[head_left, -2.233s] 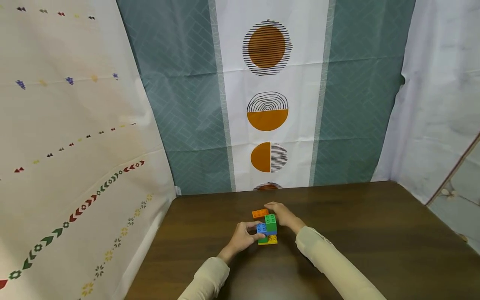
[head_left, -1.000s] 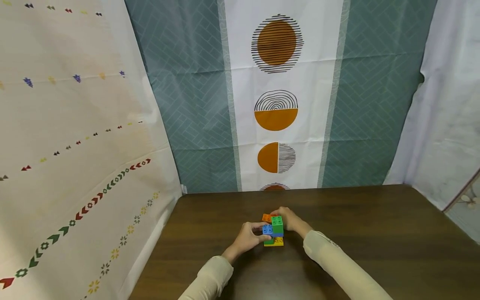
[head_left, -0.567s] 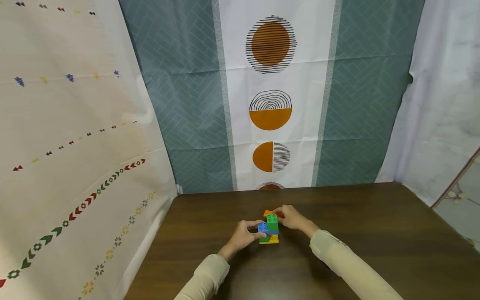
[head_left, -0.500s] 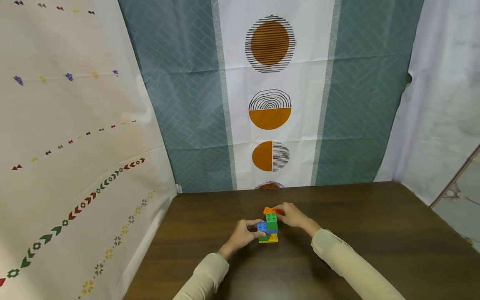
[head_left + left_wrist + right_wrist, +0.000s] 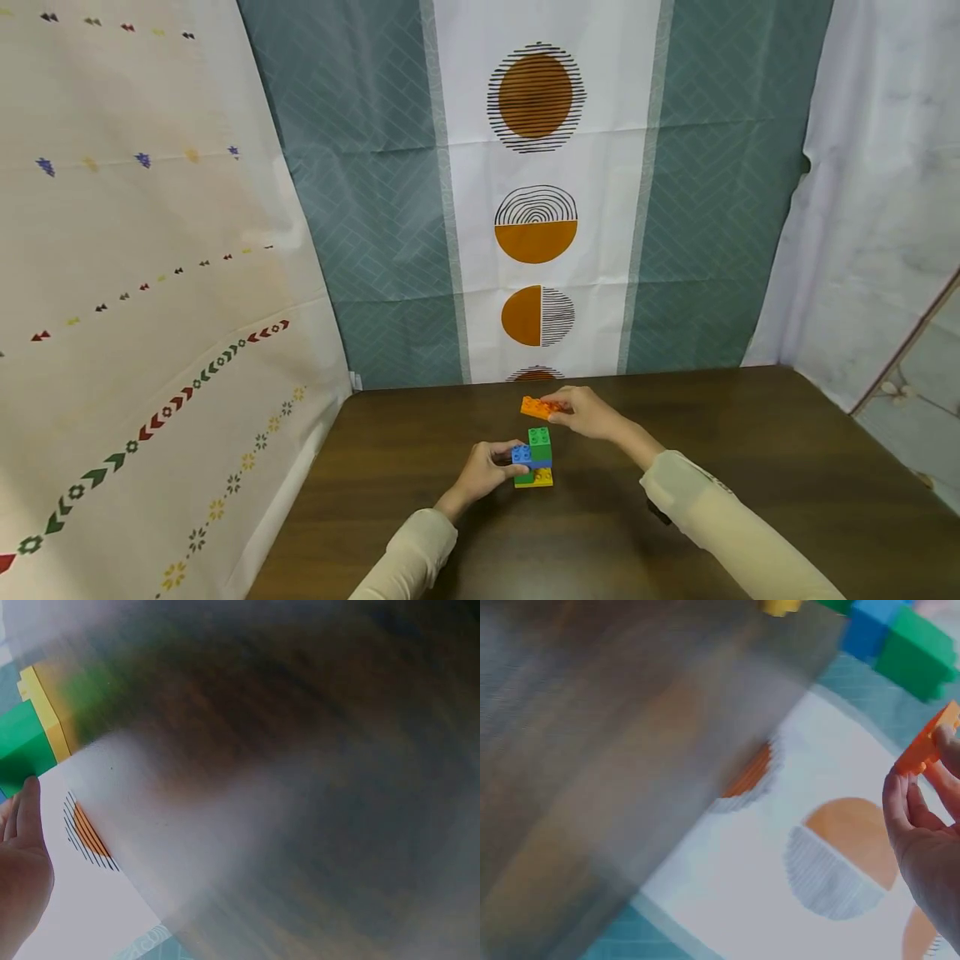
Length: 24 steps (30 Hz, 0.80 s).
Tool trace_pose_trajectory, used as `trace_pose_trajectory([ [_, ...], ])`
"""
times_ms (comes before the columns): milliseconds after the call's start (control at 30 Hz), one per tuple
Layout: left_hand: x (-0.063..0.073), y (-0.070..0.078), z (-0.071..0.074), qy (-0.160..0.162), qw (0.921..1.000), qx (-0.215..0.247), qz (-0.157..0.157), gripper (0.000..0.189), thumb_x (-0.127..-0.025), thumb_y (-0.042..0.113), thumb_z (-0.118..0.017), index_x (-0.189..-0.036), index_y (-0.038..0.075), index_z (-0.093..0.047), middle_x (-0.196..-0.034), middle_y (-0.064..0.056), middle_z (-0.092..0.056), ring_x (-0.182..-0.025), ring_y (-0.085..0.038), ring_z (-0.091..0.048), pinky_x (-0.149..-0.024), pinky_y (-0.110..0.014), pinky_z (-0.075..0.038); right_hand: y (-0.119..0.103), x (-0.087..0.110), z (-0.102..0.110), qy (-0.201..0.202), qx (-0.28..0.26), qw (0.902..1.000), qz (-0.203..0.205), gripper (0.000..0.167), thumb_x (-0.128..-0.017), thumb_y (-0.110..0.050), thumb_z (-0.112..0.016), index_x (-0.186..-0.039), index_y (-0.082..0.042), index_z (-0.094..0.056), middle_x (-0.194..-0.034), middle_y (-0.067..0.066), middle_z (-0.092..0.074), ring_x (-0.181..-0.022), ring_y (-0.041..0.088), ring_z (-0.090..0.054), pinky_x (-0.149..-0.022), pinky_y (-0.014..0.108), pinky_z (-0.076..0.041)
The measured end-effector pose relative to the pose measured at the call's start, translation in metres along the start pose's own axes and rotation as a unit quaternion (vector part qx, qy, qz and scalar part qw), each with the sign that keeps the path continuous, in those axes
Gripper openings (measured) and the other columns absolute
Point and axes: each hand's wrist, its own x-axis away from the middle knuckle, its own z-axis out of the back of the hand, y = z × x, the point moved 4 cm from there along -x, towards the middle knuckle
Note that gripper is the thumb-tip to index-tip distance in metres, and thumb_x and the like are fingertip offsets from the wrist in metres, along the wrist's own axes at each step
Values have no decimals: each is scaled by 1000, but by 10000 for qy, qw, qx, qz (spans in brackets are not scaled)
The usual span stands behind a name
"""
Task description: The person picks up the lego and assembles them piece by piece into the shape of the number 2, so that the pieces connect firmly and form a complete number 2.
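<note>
A small stack of toy building bricks stands on the table. At its base lies a flat yellow brick (image 5: 544,477), with a green brick (image 5: 24,746) on it, then a blue brick (image 5: 522,454) and an upper green brick (image 5: 539,443). My left hand (image 5: 483,477) grips the stack from the left, thumb in front and fingers behind the blue brick. Raised behind the stack, my right hand (image 5: 588,412) pinches a flat orange brick (image 5: 536,407) between thumb and fingers. In the right wrist view the orange brick is tilted, apart from the stack.
The dark wooden table (image 5: 420,533) carries the stack near its middle. A patterned curtain (image 5: 382,250) hangs behind the table's back edge, and a pale cloth (image 5: 225,375) hangs along the left side. Another light cloth (image 5: 862,250) is on the right.
My right hand has taken hold of the orange brick behind the stack and lifted it up and back. My left hand keeps its grip on the stack.
</note>
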Motion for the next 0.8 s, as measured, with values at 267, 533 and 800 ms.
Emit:
trace_pose_trajectory([
  [267,0,-1,-1,71,10000,32,-34,39,-83,11,-76,-118,-4,-68,-108,-20,-73,-93,-24,-73,-78,-30,-58,-30,6,4,-378,6,9978,549,37,-90,-14,-68,-121,6,-65,-115,19,-69,-100,30,-67,-85,39,-57],
  [533,4,-1,-3,9,10000,77,-34,33,-84,13,-76,-112,-2,-71,-102,-18,-75,-89,-20,-73,-78,-25,-58,-36,7,-13,-560,422,9955,629,36,-88,-11,-69,-119,5,-66,-112,15,-70,-102,30,-64,-88,41,-55],
  [800,3,-2,-2,26,9999,97,16,32,-85,13,-75,-112,-2,-71,-103,-17,-75,-91,-25,-73,-79,-24,-57,-37,9,-14,-666,618,9946,492,35,-89,-11,-68,-121,4,-66,-112,13,-67,-102,28,-60,-90,43,-53],
])
